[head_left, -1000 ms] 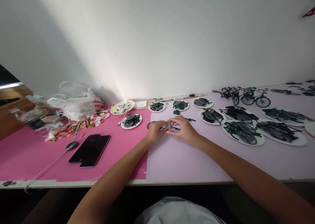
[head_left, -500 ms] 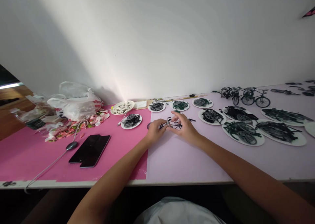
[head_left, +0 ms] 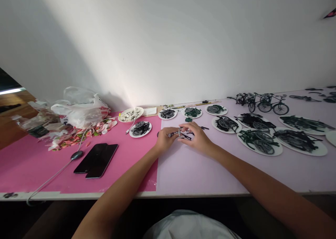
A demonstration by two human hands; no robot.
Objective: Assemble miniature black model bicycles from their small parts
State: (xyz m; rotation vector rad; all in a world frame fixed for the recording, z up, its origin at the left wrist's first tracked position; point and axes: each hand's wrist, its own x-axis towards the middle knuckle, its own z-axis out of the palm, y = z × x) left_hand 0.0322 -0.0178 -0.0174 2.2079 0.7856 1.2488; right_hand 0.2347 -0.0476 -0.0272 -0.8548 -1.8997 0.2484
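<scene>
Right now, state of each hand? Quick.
Left hand: closed, pinching a small silvery part.
Right hand: curved, fingertips at the same part; firm grip or light touch, can't tell.

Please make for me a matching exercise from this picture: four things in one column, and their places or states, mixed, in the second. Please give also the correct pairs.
Things
1. small silvery part
2. two smartphones
3. model bicycles
4. white plastic bag

Places or states
A. overlapping on the pink covering
B. at the left, beside pink and green pieces
C. between the person's fingers
D. at the right, standing near the wall

Correct pairs: 1-C, 2-A, 3-D, 4-B
</scene>
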